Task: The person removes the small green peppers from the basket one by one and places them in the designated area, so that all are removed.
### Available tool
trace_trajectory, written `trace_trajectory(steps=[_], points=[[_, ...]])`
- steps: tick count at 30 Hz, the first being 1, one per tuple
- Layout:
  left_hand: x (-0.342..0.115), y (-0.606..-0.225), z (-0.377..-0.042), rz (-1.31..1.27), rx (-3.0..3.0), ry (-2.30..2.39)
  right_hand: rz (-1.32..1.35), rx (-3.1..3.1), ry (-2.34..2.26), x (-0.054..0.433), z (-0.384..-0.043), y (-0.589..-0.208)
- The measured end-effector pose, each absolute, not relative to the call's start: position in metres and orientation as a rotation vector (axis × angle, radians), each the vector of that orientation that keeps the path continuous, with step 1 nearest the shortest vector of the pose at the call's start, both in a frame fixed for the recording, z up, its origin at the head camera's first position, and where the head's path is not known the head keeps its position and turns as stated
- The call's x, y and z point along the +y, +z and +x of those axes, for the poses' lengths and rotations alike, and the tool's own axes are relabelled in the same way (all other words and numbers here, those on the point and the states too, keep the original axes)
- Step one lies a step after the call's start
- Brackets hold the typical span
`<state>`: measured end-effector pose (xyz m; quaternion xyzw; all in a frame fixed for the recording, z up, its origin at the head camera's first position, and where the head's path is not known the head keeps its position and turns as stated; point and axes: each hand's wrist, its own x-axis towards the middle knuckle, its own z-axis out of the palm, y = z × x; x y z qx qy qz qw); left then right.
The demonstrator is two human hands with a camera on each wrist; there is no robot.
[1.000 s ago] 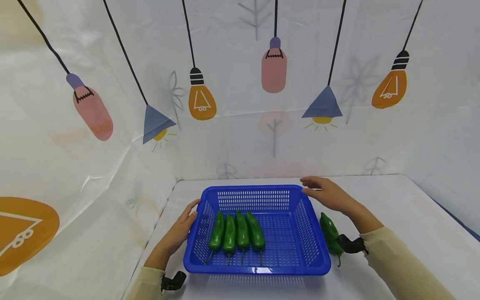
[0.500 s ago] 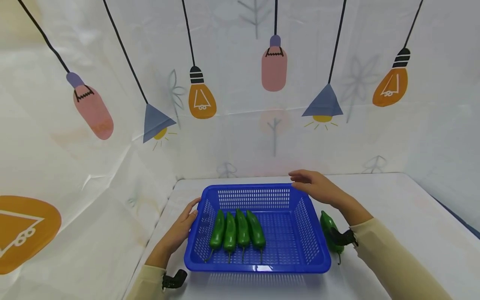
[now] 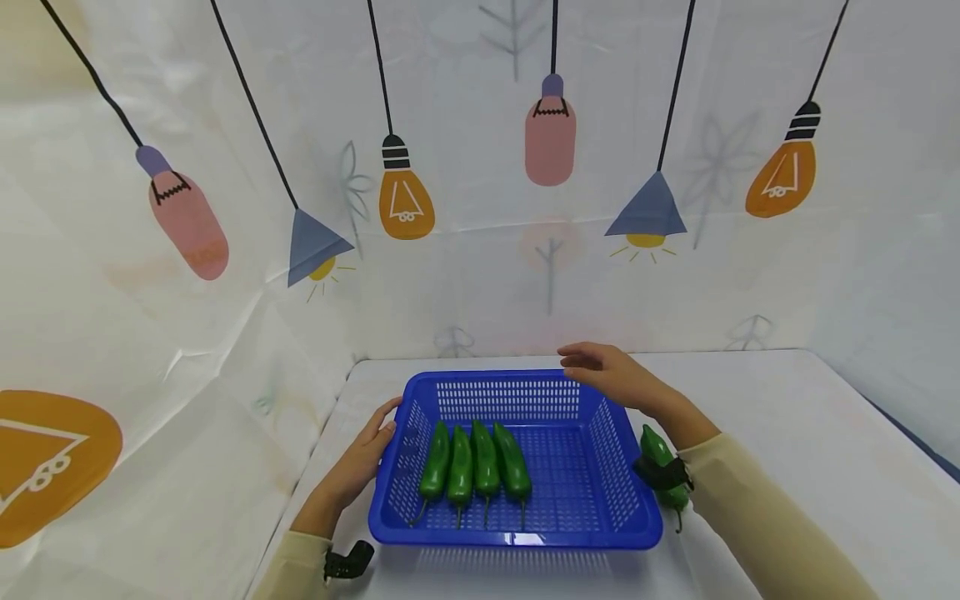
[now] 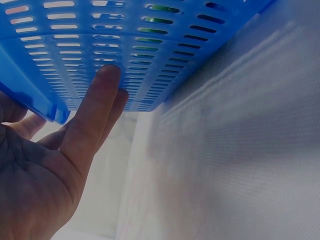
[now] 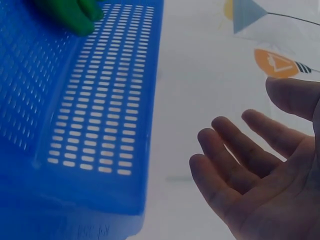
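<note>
Head view: left hand [image 3: 358, 462] straight-fingered against blue basket [image 3: 517, 540], right hand [image 3: 618, 379] relaxed near its far rim [image 3: 487, 375].

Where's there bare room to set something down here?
Inside the basket, between the four green peppers and its right wall. Also on the table, right of the right sleeve. Crowded: the basket's left side, and just outside the right wall, where a fifth pepper lies.
</note>
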<state>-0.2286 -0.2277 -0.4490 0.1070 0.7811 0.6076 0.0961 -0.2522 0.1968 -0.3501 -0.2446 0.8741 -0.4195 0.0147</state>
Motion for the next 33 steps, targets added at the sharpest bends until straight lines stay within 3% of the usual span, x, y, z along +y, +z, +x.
trace_trajectory(steps=[12, 33], points=[[-0.228, -0.45, -0.229, 0.316, 2.286, 1.813, -0.805, 2.611, -1.359, 0.176, -0.257, -0.356], [-0.227, -0.449, -0.226, 0.286, 2.301, 1.828, -0.623, 2.608, -1.185, 0.145, -0.267, -0.378]])
